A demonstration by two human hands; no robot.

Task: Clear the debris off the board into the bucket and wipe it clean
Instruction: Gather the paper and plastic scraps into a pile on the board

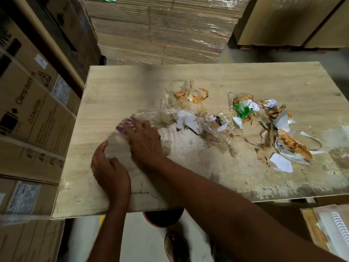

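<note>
Board point(207, 82): pale wood grain, dusty toward your near edge. Debris point(245, 118): torn white paper, orange and green scraps, strewn centre to right. Plastic film point(151, 114): clear, left of centre, pressed under the flat fingers of your right hand point(145, 140); your left hand point(111, 173) curls round its end. Bucket point(163, 217): below the near edge.

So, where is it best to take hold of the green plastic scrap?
Pinch its crumpled middle from above. The green scrap is bunched up and seems raised off the board. Paper scraps crowd its sides, so coming in from the side would likely drag those along.
</note>
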